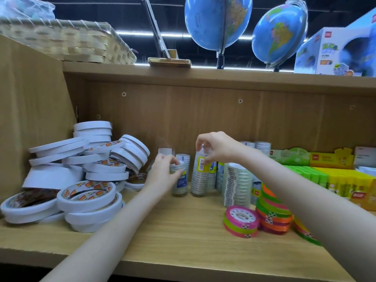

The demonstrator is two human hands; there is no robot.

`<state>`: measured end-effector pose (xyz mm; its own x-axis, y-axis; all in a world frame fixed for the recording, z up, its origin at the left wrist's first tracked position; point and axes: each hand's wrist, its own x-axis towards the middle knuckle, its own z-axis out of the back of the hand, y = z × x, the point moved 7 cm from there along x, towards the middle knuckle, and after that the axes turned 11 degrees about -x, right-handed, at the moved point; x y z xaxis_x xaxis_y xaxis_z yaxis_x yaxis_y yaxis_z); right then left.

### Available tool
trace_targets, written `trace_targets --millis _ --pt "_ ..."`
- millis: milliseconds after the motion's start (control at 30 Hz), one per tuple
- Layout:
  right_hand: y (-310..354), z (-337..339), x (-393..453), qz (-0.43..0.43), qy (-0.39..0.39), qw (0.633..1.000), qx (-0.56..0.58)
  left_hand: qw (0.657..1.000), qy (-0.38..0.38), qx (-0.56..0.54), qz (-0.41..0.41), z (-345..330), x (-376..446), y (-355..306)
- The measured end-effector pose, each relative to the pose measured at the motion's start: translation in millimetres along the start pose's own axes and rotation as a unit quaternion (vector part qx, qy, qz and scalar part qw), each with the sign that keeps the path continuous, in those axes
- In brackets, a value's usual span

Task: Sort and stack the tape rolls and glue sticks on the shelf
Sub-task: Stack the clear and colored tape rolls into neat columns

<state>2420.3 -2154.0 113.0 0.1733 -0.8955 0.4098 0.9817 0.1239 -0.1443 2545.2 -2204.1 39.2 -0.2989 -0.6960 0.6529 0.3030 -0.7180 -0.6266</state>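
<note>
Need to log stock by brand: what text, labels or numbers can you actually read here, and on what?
None reads clearly.
Globe box: red logo and coloured lettering, blurred.
Tall clear tape stack under the right hand: barcode sticker, digits too small.
White tape rolls: red-yellow printed marks, unreadable.
Yellow glue stick boxes: red logo, blurred.

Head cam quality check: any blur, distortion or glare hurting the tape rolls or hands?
Head view: wide-angle bowing bends the shelf edge and stretches the globes; motion blur smears the wicker basket and softens the left hand and right hand; white tape rolls are evenly lit and readable; mild glare on the clear tape stack.
</note>
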Motion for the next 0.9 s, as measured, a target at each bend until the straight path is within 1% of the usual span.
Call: trace_targets --millis 100,267,333,400,467,533,700,800,833,900 --pt "7 -14 12 0.007 -0.005 1.0 -0.02 0.999 0.0 0.038 0.001 14 -3 11" --pt "7 -30 24 -0.003 -0.04 0.993 -0.113 0.998 -0.002 0.066 0.002 18 -1 18" --pt "4 -35 23 -0.019 -0.029 0.985 -0.166 0.997 0.005 0.081 -0.002 17 -1 18" --pt "1 -40 23 -0.044 -0.002 0.984 -0.173 0.992 0.019 0.125 0.0 15 -2 22" --pt "1 -44 25 -0.055 0.001 0.984 -0.171 0.984 0.044 0.171 0.006 11 -3 26" --pt "3 -46 27 -0.053 -0.007 0.981 -0.186 0.985 0.051 0.165 0.021 10 -6 30" --pt "-1 -50 32 -0.08 -0.01 0.967 -0.242 0.988 0.031 0.142 0.043 12 -10 30" --pt "-2 -51 32 -0.078 0.0 0.97 -0.232 0.989 0.033 0.129 0.066 15 -12 32" --pt "-2 -50 31 -0.072 0.011 0.975 -0.212 0.989 0.035 0.124 0.075 16 -13 33" --pt "-5 -46 30 -0.061 0.039 0.988 -0.136 0.988 0.041 0.121 0.09 17 -13 35"
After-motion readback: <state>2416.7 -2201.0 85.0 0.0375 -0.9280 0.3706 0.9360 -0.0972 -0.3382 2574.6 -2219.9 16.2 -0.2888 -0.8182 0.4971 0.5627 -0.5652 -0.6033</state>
